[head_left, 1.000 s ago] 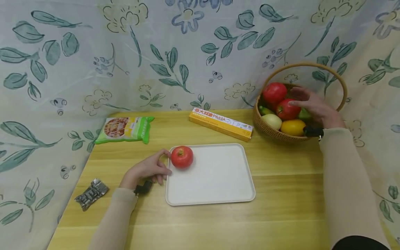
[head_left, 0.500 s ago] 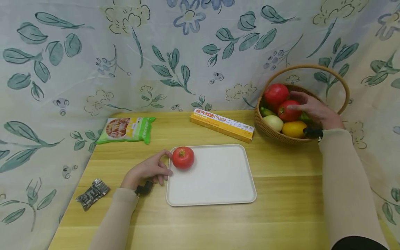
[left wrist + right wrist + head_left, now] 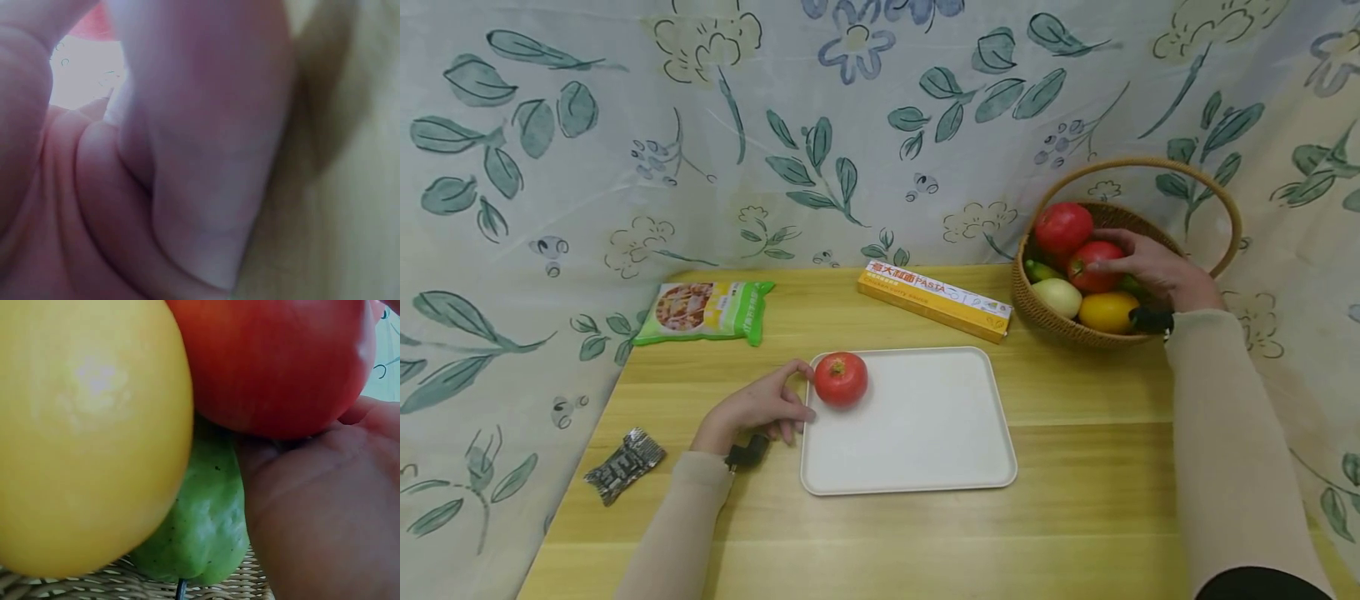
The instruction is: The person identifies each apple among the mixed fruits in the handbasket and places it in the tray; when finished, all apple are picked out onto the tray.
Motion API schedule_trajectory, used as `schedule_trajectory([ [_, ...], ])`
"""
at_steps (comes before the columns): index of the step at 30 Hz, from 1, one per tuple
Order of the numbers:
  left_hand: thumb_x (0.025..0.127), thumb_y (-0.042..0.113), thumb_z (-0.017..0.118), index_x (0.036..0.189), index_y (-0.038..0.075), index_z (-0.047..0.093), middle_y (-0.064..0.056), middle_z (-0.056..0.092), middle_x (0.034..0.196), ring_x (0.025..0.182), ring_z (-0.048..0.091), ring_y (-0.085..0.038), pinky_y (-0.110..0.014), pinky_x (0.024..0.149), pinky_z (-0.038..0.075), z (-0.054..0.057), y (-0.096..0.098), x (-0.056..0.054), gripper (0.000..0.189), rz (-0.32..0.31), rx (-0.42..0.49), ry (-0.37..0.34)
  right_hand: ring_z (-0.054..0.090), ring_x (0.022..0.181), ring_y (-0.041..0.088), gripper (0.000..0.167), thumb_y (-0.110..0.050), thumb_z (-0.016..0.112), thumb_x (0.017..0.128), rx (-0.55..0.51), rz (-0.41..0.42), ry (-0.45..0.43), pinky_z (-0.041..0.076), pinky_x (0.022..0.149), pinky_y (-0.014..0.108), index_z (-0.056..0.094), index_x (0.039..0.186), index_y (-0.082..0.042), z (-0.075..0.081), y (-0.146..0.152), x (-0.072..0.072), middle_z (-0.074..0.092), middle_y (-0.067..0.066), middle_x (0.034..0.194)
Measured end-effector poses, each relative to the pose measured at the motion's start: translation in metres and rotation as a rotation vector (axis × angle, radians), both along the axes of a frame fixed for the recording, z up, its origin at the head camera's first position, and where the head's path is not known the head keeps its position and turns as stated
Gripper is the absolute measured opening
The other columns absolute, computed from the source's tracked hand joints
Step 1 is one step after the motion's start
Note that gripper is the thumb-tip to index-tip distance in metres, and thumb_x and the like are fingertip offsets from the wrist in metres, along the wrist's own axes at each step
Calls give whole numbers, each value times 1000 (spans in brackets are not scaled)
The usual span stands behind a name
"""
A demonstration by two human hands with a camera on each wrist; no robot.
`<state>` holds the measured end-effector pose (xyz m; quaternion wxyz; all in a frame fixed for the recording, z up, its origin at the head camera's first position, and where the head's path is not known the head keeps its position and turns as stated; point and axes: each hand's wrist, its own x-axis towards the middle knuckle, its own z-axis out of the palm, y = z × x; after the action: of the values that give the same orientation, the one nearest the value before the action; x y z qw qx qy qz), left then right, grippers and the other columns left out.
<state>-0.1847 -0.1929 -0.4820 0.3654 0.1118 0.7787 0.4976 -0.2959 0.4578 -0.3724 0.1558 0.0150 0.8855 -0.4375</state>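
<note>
In the basket [image 3: 1047, 310] at the back right, my right hand [image 3: 1150, 257] grips a red tomato [image 3: 1084, 271], thumb on its front and fingers behind it. A second tomato [image 3: 1063, 227] lies beside it at the back. Under them are a yellow lemon-like fruit [image 3: 81, 437], a dark-speckled green fruit [image 3: 206, 519] and a pale round one [image 3: 1057, 297]. My left hand [image 3: 758, 404] rests at the left edge of the white tray [image 3: 917, 429], loosely curled, with thumb and forefinger touching the rim. Another tomato [image 3: 841, 380] sits in the tray's far left corner, close by the thumb.
A pasta box [image 3: 934, 300] lies behind the tray, near the basket. At the back left is a green food packet [image 3: 703, 312]; a small silver-black packet [image 3: 625, 467] lies near the table's left edge. The basket's tall handle [image 3: 1225, 200] arches over the fruit.
My right hand has moved slightly left and closed its fingers round the tomato in the basket. The left hand and the tray stay put; the head view has shifted a little.
</note>
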Motion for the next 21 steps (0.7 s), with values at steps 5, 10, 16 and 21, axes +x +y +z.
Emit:
schedule_trajectory([
  [5, 93, 23, 83, 141, 19, 40, -7, 73, 75, 53, 68, -17, -25, 48, 49, 0, 0, 0, 64, -4, 1, 5, 49, 106, -10, 81, -38, 64, 106, 46, 17, 11, 43, 87, 9, 20, 168, -9, 3, 2, 0, 43, 2, 148],
  [10, 93, 22, 83, 141, 20, 40, -6, 73, 75, 53, 68, -17, -25, 48, 49, -1, 1, 0, 64, -1, -3, 5, 48, 106, -10, 81, -41, 64, 106, 88, 14, 21, 42, 89, 9, 23, 168, -7, 5, 2, 1, 43, 7, 151],
  [16, 94, 24, 83, 141, 19, 39, -7, 73, 75, 53, 68, -17, -25, 48, 49, -2, 0, 1, 65, -8, -2, 7, 46, 119, 9, 82, -47, 63, 105, 143, -5, 41, 38, 92, 14, 25, 168, -10, 12, 3, 4, 30, 22, 166],
  [21, 94, 24, 83, 141, 20, 40, -7, 74, 76, 53, 68, -17, -25, 49, 50, -3, -1, -1, 65, -10, -6, 11, 36, 139, 33, 80, -50, 60, 106, 105, -33, 36, 38, 115, 40, 22, 170, -17, 21, 1, 9, 22, 22, 171],
])
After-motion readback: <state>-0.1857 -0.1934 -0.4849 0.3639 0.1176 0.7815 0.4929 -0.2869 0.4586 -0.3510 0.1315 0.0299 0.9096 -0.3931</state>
